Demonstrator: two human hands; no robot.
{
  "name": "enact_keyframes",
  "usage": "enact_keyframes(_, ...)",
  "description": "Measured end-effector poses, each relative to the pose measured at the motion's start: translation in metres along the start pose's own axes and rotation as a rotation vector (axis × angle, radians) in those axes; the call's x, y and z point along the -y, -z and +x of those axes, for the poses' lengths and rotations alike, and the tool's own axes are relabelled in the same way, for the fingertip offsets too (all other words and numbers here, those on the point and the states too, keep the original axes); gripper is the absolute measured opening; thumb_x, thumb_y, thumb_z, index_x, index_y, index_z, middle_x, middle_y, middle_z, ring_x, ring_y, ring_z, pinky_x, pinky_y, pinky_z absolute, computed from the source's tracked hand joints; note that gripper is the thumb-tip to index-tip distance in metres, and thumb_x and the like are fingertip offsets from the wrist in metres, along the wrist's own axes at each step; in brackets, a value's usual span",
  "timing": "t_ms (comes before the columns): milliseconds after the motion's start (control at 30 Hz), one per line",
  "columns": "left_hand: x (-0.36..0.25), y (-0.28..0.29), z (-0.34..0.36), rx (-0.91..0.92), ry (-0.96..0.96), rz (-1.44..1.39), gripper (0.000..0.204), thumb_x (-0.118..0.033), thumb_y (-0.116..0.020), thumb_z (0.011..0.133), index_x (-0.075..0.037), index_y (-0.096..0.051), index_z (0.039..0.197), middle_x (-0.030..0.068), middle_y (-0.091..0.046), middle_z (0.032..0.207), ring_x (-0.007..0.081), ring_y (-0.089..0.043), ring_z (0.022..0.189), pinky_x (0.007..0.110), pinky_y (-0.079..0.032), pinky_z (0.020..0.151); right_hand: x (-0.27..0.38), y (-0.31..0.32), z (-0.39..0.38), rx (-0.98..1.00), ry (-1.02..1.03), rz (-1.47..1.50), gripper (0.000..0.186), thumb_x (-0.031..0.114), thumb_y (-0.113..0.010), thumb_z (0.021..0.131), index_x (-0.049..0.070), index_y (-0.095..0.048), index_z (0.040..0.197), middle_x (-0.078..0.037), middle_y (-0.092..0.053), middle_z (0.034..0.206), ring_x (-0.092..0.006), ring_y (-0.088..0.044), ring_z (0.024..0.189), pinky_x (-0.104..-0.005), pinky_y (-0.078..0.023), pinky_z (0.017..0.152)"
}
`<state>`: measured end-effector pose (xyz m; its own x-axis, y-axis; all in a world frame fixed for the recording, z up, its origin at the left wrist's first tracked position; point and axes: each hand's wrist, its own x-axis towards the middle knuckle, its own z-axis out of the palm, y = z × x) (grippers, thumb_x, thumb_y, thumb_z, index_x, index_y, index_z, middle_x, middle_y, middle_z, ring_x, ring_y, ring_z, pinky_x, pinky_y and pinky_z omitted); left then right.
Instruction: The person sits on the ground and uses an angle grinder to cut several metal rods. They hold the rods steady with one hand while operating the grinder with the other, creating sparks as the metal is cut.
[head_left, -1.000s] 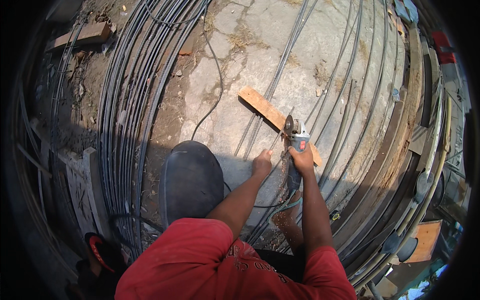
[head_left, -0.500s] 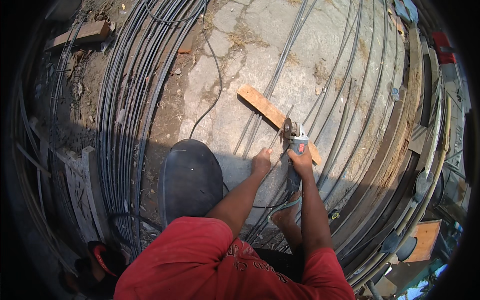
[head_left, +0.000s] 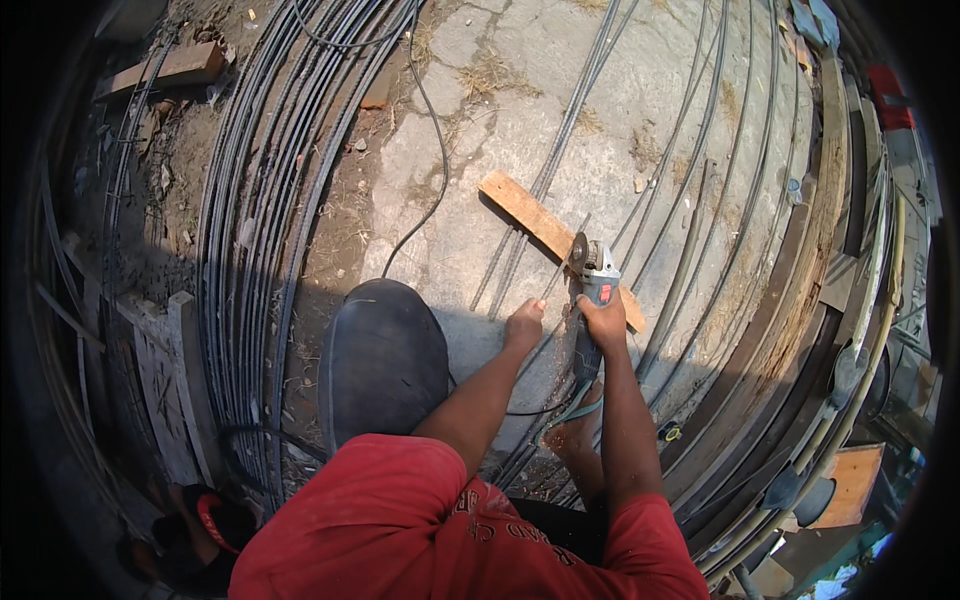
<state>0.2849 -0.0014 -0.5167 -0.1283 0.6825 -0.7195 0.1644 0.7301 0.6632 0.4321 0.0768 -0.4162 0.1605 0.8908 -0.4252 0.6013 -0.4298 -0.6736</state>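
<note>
The right hand (head_left: 604, 320) grips an angle grinder (head_left: 590, 275), its disc at a thin steel rod (head_left: 556, 272) lying across a wooden plank (head_left: 530, 215); the left hand (head_left: 525, 325) pinches the rod. The cut looks unfinished.

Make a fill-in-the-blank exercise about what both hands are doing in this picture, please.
1. The right hand grips an angle ____.
2. The grinder's disc meets a thin rod lying across a ____ plank.
3. The left hand presses on the ____.
4. The person's shirt is ____.

Missing words: grinder; wooden; rod; red
</note>
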Motion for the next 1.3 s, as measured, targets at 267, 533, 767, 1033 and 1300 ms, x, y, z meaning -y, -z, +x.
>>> enact_keyframes(267, 0.001, 0.006, 0.002, 0.08, 0.044, -0.061, 0.046, -0.051, -0.047, 0.104, -0.01, -0.066, 0.112, 0.0244, -0.067, 0.11, 0.0466, -0.062, 0.107, 0.051, -0.048, 0.092, -0.006, 0.0, 0.0, 0.033, 0.022, 0.015, 0.046, 0.017, -0.078, 0.084, -0.001, -0.061, 0.122, -0.011, -0.071, 0.108, -0.0209, -0.067, 0.094, -0.0362, -0.053, 0.085)
enact_keyframes(533, -0.003, 0.005, -0.004, 0.055, 0.051, -0.172, 0.048, -0.05, -0.048, 0.103, -0.007, -0.068, 0.108, 0.025, -0.068, 0.108, 0.0463, -0.062, 0.104, 0.053, -0.047, 0.09, -0.007, 0.001, -0.007, 0.061, -0.051, 0.054, 0.048, 0.017, -0.079, 0.082, -0.001, -0.061, 0.123, -0.011, -0.071, 0.106, -0.0204, -0.067, 0.093, -0.0356, -0.054, 0.085)
enact_keyframes(767, 0.0, -0.001, 0.002, 0.064, 0.065, -0.175, 0.048, -0.048, -0.048, 0.103, -0.006, -0.069, 0.11, 0.0252, -0.068, 0.108, 0.046, -0.062, 0.105, 0.053, -0.047, 0.091, -0.018, 0.003, -0.007, 0.113, -0.06, 0.136, 0.046, 0.013, -0.077, 0.083, -0.001, -0.06, 0.123, -0.008, -0.071, 0.106, -0.0173, -0.066, 0.093, -0.0337, -0.053, 0.084)
enact_keyframes(1033, -0.007, 0.001, 0.0, 0.074, 0.1, -0.177, 0.047, -0.047, -0.048, 0.103, -0.006, -0.069, 0.111, 0.0256, -0.068, 0.112, 0.0467, -0.062, 0.108, 0.053, -0.046, 0.093, -0.02, 0.005, -0.006, 0.088, -0.022, 0.084, 0.045, 0.016, -0.078, 0.085, 0.0, -0.062, 0.123, -0.007, -0.07, 0.108, -0.017, -0.065, 0.094, -0.0333, -0.053, 0.085)
enact_keyframes(1300, -0.007, 0.007, 0.0, 0.071, 0.121, -0.147, 0.047, -0.049, -0.05, 0.103, -0.008, -0.069, 0.112, 0.025, -0.068, 0.11, 0.0462, -0.062, 0.107, 0.052, -0.047, 0.093, 0.001, -0.001, 0.008, 0.054, -0.077, -0.084, 0.045, 0.022, -0.079, 0.085, 0.0, -0.063, 0.121, -0.009, -0.07, 0.107, -0.019, -0.066, 0.093, -0.0347, -0.053, 0.085)
